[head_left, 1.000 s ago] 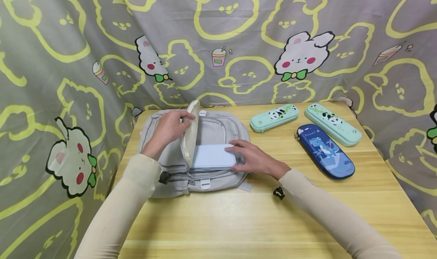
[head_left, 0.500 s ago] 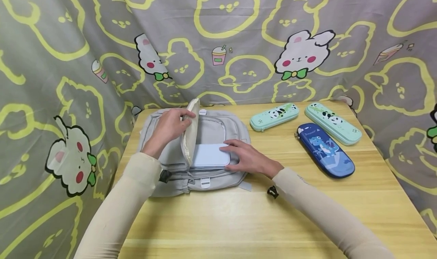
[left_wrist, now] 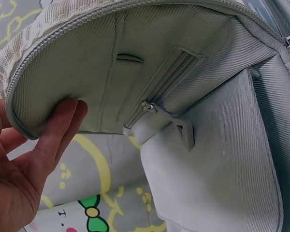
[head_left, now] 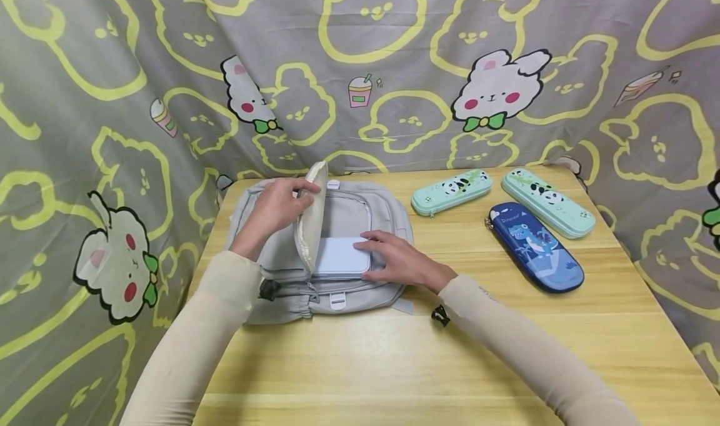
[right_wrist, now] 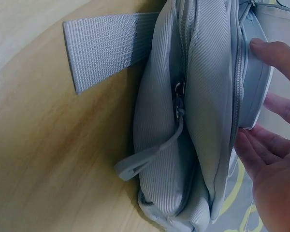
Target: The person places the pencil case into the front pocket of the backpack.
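Note:
A grey backpack (head_left: 390, 212) lies on the table with its front pocket unzipped. My left hand (head_left: 277, 208) pinches the pocket's flap (head_left: 314, 217) by its edge and holds it raised; in the left wrist view the flap's inner side (left_wrist: 82, 72) shows a small zipped slot. Partly inside the pocket is a pale blue pencil case (head_left: 342, 256), flat with rounded corners. My right hand (head_left: 406, 262) grips its right end, thumb on one side and fingers on the other, as the right wrist view also shows. The flap hides the case's left end.
Right of the backpack lie two mint panda pencil cases (head_left: 452, 193) and a dark blue dinosaur pencil case (head_left: 537, 248). A grey strap (right_wrist: 108, 48) sticks out from the backpack onto the wooden table (head_left: 394, 370). Patterned curtains (head_left: 394, 51) hang behind and beside the table.
My right hand has moved left, sliding the pale blue pencil case further under the flap into the pocket. The left hand has stayed almost in place, the flap tipping slightly left.

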Tool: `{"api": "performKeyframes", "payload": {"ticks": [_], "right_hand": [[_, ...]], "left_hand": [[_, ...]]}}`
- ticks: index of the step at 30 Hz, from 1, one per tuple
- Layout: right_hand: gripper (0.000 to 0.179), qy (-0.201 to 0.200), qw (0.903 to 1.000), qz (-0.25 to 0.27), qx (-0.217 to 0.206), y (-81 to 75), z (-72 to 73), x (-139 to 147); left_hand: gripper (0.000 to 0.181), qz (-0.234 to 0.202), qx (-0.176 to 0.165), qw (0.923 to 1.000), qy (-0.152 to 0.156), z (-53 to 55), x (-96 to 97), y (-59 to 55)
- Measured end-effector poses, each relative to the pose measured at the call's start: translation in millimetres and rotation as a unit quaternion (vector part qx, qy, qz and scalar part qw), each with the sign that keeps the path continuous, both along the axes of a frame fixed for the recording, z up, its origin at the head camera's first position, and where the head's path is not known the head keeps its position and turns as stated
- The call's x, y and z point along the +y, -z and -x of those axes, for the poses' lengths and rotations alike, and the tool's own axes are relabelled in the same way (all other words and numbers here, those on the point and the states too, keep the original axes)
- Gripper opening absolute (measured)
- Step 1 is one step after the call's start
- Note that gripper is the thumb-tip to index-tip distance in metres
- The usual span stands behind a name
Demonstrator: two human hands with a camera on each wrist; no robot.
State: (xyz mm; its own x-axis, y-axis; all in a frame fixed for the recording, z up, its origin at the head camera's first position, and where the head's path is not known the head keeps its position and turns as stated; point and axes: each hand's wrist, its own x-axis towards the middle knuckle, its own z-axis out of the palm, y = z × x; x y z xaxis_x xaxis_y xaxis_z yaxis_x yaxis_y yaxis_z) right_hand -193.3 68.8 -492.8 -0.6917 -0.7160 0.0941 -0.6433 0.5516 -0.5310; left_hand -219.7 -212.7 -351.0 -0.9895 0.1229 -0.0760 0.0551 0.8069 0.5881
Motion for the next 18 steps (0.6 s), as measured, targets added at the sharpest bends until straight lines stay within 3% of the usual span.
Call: {"api": "performKeyframes", "payload": {"ticks": [18], "right_hand": [[0.067,0.001,0.9997,-0.005,-0.024,3.5,3.2,-18.4]], "left_hand": [[0.030,-0.009,-0.012,0.9998,-0.015,-1.2,-4.7,-2.7]]}}
